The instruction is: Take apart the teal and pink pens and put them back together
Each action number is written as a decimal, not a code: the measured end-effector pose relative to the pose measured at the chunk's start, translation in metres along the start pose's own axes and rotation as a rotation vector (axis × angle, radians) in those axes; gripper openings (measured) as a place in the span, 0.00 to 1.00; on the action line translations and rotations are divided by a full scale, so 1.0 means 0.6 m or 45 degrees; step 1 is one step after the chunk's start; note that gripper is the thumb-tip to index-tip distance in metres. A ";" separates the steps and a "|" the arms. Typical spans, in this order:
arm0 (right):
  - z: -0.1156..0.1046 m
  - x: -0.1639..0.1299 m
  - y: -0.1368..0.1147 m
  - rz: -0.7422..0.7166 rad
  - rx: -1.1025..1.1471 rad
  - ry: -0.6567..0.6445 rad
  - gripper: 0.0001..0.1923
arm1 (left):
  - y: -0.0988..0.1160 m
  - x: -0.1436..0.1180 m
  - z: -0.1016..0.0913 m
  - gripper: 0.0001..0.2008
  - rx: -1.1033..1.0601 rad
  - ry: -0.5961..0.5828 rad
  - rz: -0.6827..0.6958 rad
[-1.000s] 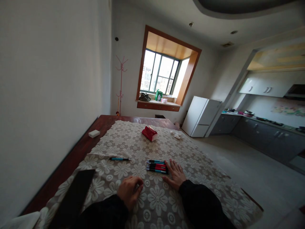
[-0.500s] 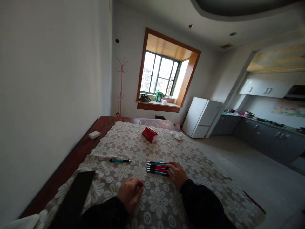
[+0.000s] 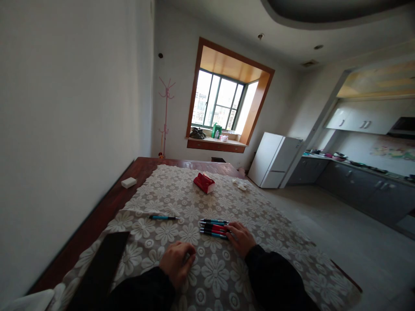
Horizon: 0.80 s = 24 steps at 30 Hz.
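A row of several red and teal pens point(image 3: 212, 227) lies side by side on the lace flower tablecloth point(image 3: 207, 276). My right hand point(image 3: 240, 238) rests just right of the row, its fingers curled onto the pens' right ends. The pens still lie flat on the cloth. My left hand point(image 3: 177, 260) sits closed in a loose fist on the cloth, nearer to me and left of the row, with nothing visible in it. A single teal pen point(image 3: 164, 217) lies apart to the left.
A flat black rectangular object point(image 3: 100, 268) lies at the near left. A red tissue pack point(image 3: 203, 182), a white crumpled item point(image 3: 240, 185) and a small white box point(image 3: 129, 182) sit farther back. The wall runs along the table's left side; open floor and a fridge point(image 3: 274, 160) are at the right.
My right hand went from lying flat beside the pens to curling its fingers onto their right ends. My left hand stayed still.
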State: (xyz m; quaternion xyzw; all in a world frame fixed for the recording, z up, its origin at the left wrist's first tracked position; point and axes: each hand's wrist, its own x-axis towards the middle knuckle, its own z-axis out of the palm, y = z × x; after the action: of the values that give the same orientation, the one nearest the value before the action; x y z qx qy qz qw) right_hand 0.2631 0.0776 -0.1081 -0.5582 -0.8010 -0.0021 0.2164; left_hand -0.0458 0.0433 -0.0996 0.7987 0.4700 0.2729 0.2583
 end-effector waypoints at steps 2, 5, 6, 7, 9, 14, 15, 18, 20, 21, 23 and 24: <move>0.001 -0.001 0.000 -0.001 0.005 0.004 0.15 | -0.001 0.000 0.000 0.07 0.003 -0.002 0.000; 0.002 -0.002 -0.002 -0.024 0.037 0.012 0.14 | -0.001 0.001 0.001 0.07 0.010 -0.004 0.006; 0.002 -0.003 -0.003 -0.036 0.050 0.008 0.14 | -0.002 0.001 0.001 0.07 0.011 -0.005 0.007; 0.001 -0.003 -0.004 -0.045 0.063 0.001 0.14 | -0.002 0.002 0.001 0.07 0.010 -0.010 0.009; 0.000 -0.003 -0.006 -0.054 0.079 -0.012 0.15 | -0.002 0.002 0.001 0.07 0.004 -0.024 0.012; -0.004 -0.004 -0.009 -0.068 0.073 -0.055 0.16 | 0.001 0.001 -0.002 0.07 0.005 -0.031 0.000; -0.005 -0.005 -0.010 -0.068 0.061 -0.067 0.17 | 0.002 0.001 -0.003 0.07 0.004 -0.030 -0.003; -0.005 -0.006 -0.010 -0.085 0.013 -0.118 0.20 | 0.003 0.001 -0.004 0.08 -0.010 -0.034 -0.004; -0.006 -0.006 -0.012 -0.094 -0.005 -0.146 0.21 | 0.003 0.001 -0.005 0.08 -0.017 -0.042 0.004; -0.006 -0.006 -0.013 -0.091 -0.005 -0.151 0.20 | 0.003 0.002 -0.005 0.08 -0.015 -0.047 0.011; -0.008 -0.004 -0.018 -0.077 0.007 -0.140 0.19 | 0.004 0.002 -0.006 0.08 -0.003 -0.046 0.013; -0.009 -0.004 -0.021 -0.072 0.015 -0.131 0.19 | 0.005 0.002 -0.006 0.08 0.002 -0.043 0.010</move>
State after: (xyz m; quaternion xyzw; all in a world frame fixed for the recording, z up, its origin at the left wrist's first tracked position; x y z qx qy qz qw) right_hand 0.2542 0.0694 -0.1008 -0.5332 -0.8266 0.0254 0.1782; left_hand -0.0460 0.0437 -0.0950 0.8052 0.4627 0.2602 0.2642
